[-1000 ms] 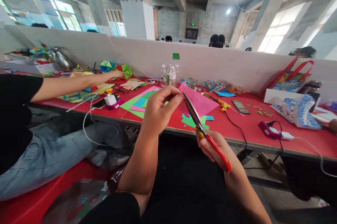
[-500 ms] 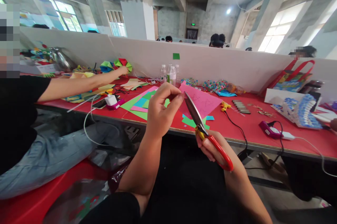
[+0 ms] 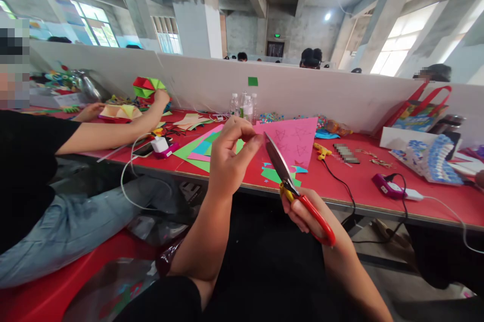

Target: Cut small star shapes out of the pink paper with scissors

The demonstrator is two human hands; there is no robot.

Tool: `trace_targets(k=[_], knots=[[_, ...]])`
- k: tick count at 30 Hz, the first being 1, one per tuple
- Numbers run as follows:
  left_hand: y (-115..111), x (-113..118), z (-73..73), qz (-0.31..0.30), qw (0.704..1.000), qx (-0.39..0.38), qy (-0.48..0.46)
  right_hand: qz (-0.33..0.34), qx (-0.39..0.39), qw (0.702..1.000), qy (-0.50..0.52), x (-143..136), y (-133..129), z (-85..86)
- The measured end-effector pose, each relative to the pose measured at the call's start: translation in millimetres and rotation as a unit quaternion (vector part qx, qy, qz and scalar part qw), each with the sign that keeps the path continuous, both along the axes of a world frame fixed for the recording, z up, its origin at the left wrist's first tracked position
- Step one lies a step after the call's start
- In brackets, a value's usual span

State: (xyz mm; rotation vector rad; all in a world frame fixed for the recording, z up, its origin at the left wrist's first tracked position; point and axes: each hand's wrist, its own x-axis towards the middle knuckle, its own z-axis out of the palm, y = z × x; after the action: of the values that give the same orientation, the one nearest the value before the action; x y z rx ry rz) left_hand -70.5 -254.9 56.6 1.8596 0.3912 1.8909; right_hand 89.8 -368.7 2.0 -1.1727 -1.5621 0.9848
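Observation:
A pink paper sheet (image 3: 289, 135) with stars drawn on it is pinched at its left edge by my left hand (image 3: 234, 158), its face turned toward me. My right hand (image 3: 306, 211) grips red-handled scissors (image 3: 280, 161), whose blades point up and left, close to my left fingertips and in front of the sheet. The blades look closed or nearly so. Below the sheet, green paper scraps (image 3: 272, 176) and small blue pieces lie on the red table (image 3: 249, 177). Left of my left hand rest green, pink and blue sheets (image 3: 194, 150).
At the left a person's arm (image 3: 109, 135) reaches over the table, a hand at a red-green folded paper piece (image 3: 149, 87). Plastic bottles (image 3: 247, 105) stand by the white partition (image 3: 212, 80). A yellow glue gun (image 3: 322, 151) with a black cord and a purple power strip (image 3: 387, 187) lie right.
The pink sheet has swung more upright, showing its drawn stars. My hands and the scissors have barely moved. At the left, the other person's hand has shifted left with the folded paper.

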Motion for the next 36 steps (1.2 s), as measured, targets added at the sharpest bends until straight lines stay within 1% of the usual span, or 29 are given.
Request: trace_targets(k=[3,6,12,15,20,25,29,34,36], knots=[[-3,-1,-0.5,-0.011,1.0,0.0,0.014,0.01,0.018,1.0,-0.004,0,0,1.7],[-4,-1,-2.1,-0.019,1.0,0.01,0.008,0.016,0.035,0.999,-0.005,0,1,1.5],[0,3,-7.3,-0.016,1.0,0.017,-0.005,0.027,0.024,0.999,0.012,2,7,-7.5],[1,5,-9.9,-0.017,1.0,0.008,-0.014,0.038,0.033,0.999,0.002,3,8,-6.5],[1,6,-12.1,-0.015,1.0,0.01,-0.011,0.026,0.042,0.999,-0.007,5,6,-2.0],[0,7,-14.2,-0.009,1.0,0.008,-0.002,0.025,0.005,1.0,0.004,5,11,-9.7],[1,10,-17.1,0.001,1.0,0.001,-0.014,0.0,0.001,1.0,0.031,-2,11,-15.3],[2,13,-20.2,0.03,0.999,0.001,-0.031,-0.026,0.006,0.999,0.04,-9,8,-15.2],[2,15,-20.9,0.03,0.999,-0.003,-0.037,-0.027,0.009,0.999,0.037,-10,8,-14.5]])
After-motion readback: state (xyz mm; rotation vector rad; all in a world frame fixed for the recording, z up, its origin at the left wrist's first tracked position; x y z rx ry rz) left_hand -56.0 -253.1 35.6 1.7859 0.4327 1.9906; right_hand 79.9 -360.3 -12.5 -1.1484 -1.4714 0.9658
